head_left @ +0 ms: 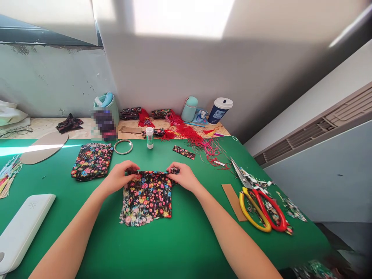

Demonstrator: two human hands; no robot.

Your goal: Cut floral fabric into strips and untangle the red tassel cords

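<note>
A piece of black floral fabric (pixel 148 199) lies on the green table in front of me, its left and lower edges frayed. Its far edge looks folded or rolled over. My left hand (pixel 122 174) pinches the far left corner between thumb and fingers. At the far right corner, my right hand (pixel 183 176) pinches the same edge, with a bit of fabric bunched at the fingers. Left of my left hand sits a stack of folded floral cloth (pixel 92 161). A glue stick (pixel 149 137) stands upright beyond the fabric, and a small floral strip (pixel 184 152) lies to its right.
Scissors (pixel 261 209) with yellow and red handles lie at right on fabric scraps, beside a cardboard strip (pixel 234 201). Red tassels (pixel 186 130), a mint bottle (pixel 190 109) and a lidded cup (pixel 220 110) are at the back. A white power bank (pixel 27 228) is at left.
</note>
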